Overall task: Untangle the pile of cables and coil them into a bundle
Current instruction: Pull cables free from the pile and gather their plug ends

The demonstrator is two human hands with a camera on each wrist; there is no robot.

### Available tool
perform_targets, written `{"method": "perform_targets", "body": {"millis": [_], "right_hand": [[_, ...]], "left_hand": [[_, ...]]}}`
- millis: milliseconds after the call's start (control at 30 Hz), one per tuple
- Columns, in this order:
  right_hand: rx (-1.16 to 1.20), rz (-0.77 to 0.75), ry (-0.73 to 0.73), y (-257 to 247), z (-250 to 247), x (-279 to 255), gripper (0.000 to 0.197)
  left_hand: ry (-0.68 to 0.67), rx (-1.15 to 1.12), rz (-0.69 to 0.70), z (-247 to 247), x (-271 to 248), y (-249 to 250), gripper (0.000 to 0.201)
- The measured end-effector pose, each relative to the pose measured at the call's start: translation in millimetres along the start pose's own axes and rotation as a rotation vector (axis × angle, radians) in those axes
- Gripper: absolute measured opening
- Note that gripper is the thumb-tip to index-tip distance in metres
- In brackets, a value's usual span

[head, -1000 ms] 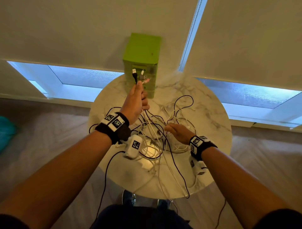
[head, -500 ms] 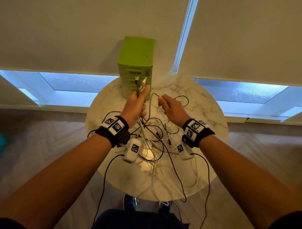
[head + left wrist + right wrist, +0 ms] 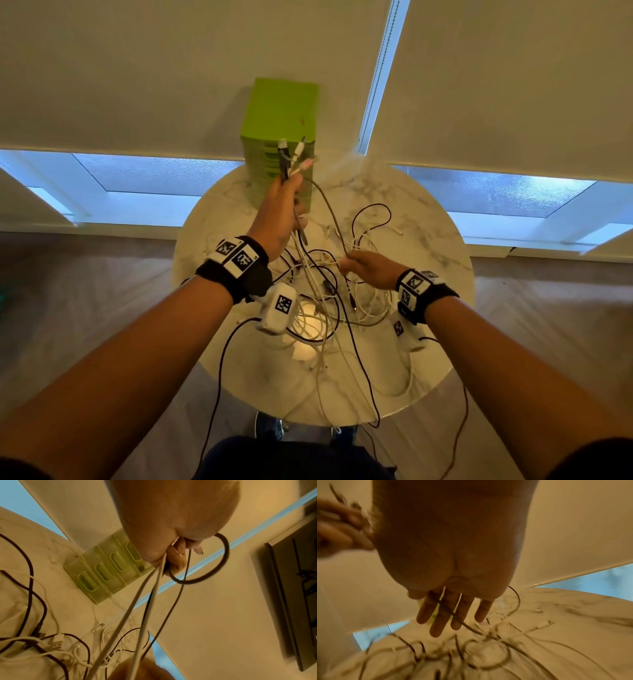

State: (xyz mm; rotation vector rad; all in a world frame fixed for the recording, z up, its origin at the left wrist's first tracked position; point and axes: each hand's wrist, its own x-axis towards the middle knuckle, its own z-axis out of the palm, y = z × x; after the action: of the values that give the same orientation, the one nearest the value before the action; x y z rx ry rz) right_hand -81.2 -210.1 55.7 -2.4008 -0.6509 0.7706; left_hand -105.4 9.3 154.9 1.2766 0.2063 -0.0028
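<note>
A tangle of black and white cables [image 3: 325, 301] lies on the round marble table [image 3: 428, 240]. My left hand [image 3: 291, 192] is raised above the far side and grips several cable ends, their plugs [image 3: 291, 154] sticking up out of the fist. The left wrist view shows the strands hanging taut from that left hand [image 3: 176, 555]. A grey cable [image 3: 329, 212] runs from it down to my right hand [image 3: 346, 265], low over the pile. In the right wrist view the right hand [image 3: 447, 615] has straight fingers, and this cable [image 3: 467, 626] lies across them.
A green drawer box [image 3: 279, 113] stands at the table's far edge, right behind my left hand. Some cables [image 3: 363, 394] hang over the near edge toward the floor. Window blinds fill the background. A dark frame [image 3: 291, 588] hangs on the wall.
My right hand has dropped from beside the left hand down to the pile, following the grey cable. The left hand has stayed raised with the plugs, the strands pulled tauter.
</note>
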Motion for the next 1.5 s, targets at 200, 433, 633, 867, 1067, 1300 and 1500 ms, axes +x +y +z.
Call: {"method": "perform_targets", "body": {"millis": [200,433,633,867,1067,1300,1500], "right_hand": [[-0.033,0.148,0.117,39.2,4.3,-8.6,0.029],[0.409,0.034,0.491,-5.8,-40.9,-4.0,0.015],[0.536,-0.169,0.482,-57.2,-54.7,-16.8,0.016],[0.362,-0.162,0.256,-40.6,-46.3,-19.9,0.022],[-0.103,0.119,-0.129,24.3,-13.2,-28.8,0.024],[0.342,0.116,0.593,25.8,-35.0,-26.5,0.011],[0.300,-0.040,0.632,-13.6,-55.3,-30.3,0.016]], "left_hand": [[0.029,-0.103,0.056,-11.0,3.0,13.2,0.028],[-0.020,0.301,0.031,-8.6,6.0,-15.6,0.033],[-0.057,0.404,-0.069,14.7,3.1,-29.1,0.034],[-0.043,0.354,-0.029,21.6,5.5,-21.8,0.017],[0.082,0.265,0.027,16.4,9.4,-1.5,0.007],[0.118,0.271,0.012,-0.5,7.8,-4.9,0.012],[0.001,0.332,-0.054,13.0,0.5,-19.6,0.011]]}}
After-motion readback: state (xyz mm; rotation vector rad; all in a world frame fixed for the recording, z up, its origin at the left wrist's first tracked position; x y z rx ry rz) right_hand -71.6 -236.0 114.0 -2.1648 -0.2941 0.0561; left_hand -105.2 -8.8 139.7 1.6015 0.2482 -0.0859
